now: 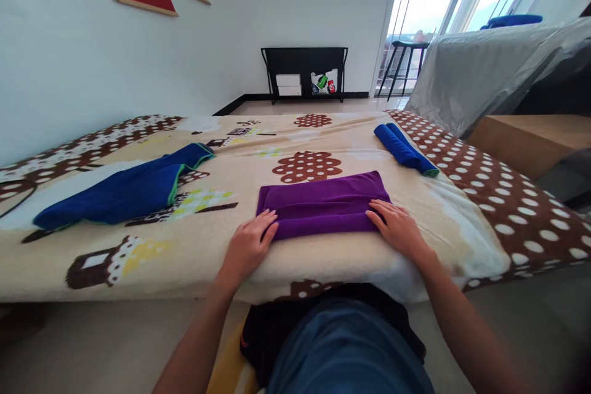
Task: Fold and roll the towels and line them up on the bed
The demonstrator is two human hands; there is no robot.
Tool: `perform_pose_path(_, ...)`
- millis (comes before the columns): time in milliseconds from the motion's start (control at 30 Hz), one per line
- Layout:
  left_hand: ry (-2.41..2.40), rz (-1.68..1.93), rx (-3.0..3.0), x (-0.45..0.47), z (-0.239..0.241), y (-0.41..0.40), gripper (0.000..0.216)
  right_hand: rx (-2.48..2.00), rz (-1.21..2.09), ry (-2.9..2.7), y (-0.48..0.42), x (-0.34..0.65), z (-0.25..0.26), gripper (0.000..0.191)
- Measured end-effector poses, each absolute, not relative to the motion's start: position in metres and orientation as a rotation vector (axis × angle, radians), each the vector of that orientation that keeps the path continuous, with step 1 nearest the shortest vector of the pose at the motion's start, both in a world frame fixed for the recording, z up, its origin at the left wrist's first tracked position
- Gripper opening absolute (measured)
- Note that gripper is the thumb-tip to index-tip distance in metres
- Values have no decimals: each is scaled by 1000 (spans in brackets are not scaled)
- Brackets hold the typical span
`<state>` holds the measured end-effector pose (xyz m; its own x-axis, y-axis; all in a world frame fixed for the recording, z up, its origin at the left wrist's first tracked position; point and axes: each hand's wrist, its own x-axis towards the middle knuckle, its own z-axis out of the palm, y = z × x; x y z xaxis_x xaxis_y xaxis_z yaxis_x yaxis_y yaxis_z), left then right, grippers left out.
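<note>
A folded purple towel (323, 203) lies in front of me on the patterned blanket (360, 258), with a thick fold along its near edge. My left hand (249, 243) rests at the towel's near left corner, fingers stretched out over the edge. At the opposite end, my right hand (398, 228) lies with its fingers flat on the near right part. Both hands touch the cloth without wrapping round it. Further right is a rolled blue towel (404, 149) with a green edge. A loose blue towel (120, 194), also green-edged, spreads out on the left.
Brown polka-dot borders run along the blanket's sides. On the right stand a cardboard box (530, 141) and a plastic-covered piece of furniture (480, 68). A black rack (305, 61) is against the far wall, and a dark stool (409, 46) stands by the window.
</note>
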<state>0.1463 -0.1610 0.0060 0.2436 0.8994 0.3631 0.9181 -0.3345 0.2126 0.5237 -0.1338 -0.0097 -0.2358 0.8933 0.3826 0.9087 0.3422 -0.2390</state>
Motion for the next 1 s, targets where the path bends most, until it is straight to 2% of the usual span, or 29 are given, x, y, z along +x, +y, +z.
perform_pose_path(167, -1776, -654, -2255, 151, 11, -174, 36, -1625, -176, -2107, -143, 525, -10, 45)
perform_pose_path(433, -1675, -519, -2738, 254, 23, -137, 45, -1431, 32, -2332, -135, 432, 11, 45)
perform_pose_path(633, -1952, -662, -2512, 192, 22, -144, 42, -1671, 28, -2155, -124, 498, 5, 46)
perform_pose_path(733, -2026, -585, -2215, 161, 22, -161, 38, -1778, 3, -2108, -127, 525, 2, 44)
perform_pose_path(833, -1948, -494, -2086, 171, 24, -166, 38, -1760, -97, -2117, -131, 510, 3, 43)
perform_pose_path(1000, -1706, -561, -2645, 238, 23, -139, 40, -1464, 61, -2349, -128, 434, 12, 43)
